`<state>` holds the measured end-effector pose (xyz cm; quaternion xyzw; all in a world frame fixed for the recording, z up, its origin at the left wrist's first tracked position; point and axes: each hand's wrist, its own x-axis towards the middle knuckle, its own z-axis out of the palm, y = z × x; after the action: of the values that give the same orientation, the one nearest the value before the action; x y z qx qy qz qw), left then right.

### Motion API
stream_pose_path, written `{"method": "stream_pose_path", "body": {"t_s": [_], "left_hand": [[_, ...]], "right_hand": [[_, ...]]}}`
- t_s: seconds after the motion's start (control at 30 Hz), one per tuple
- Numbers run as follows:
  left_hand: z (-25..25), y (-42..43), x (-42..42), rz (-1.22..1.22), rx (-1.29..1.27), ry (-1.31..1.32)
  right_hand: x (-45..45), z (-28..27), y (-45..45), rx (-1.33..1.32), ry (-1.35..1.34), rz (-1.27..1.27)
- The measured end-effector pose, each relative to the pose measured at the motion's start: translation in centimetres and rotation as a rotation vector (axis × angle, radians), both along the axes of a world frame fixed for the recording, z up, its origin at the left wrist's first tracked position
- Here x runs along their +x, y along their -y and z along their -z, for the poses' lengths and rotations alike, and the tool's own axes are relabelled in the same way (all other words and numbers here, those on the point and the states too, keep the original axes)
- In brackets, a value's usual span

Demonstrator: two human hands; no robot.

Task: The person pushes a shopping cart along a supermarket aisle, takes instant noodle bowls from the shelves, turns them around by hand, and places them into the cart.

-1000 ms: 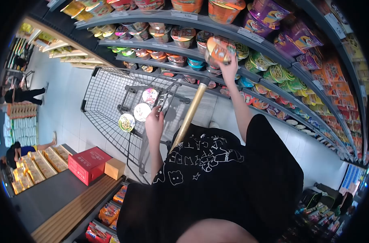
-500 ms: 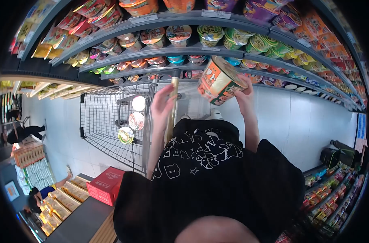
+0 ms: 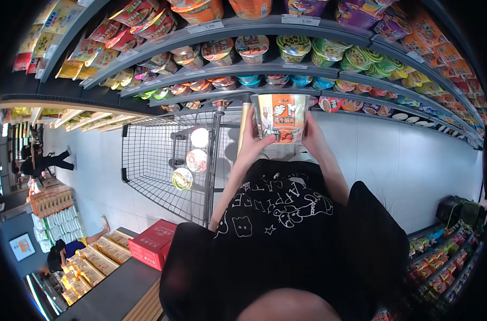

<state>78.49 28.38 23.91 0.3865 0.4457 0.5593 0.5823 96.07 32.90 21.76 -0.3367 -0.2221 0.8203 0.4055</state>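
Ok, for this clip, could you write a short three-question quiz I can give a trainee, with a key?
1. Multiple choice: what do the left grip and the right grip hold between them? (a) a drink can (b) a printed tub (c) a price label

2. Count: how many round lids show in the shopping cart?

3. True or false: the red box is outside the shopping cart.

Key: 1. b, the printed tub. 2. Three. 3. True.
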Motion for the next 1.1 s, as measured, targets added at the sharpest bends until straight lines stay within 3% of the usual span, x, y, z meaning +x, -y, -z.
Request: {"method": "stream_pose_path", "body": {"t_s": [0.23,0.43,0.63,0.7,0.77,1.1], "left_hand": [[0.7,-0.3,0.0,0.016,-0.019,-0.026],[0.3,-0.3,0.4,0.049,-0.115,0.009],[1.5,-1.1,0.9,0.056,-0.024,-0.153],[0.4,-1.4,1.4,0.103,-0.116,-0.057],[1.0,-1.8,1.9,0.076,-0.05,-0.166],[1.0,-2.7,4.4,0.069,-0.052,-0.077]], "right_hand": [[0.1,-3.0,0.1,0.087,0.169,-0.036],[0.9,-2.2,-0.1,0.034,0.106,-0.046],[1.9,-1.7,-0.8,0.049,0.077,-0.054],[2.4,-1.9,-1.0,0.008,0.032,-0.061],[2.8,-1.8,-1.3,0.01,0.035,-0.065],[4.8,-1.2,-2.1,0.041,0.001,-0.013]]}}
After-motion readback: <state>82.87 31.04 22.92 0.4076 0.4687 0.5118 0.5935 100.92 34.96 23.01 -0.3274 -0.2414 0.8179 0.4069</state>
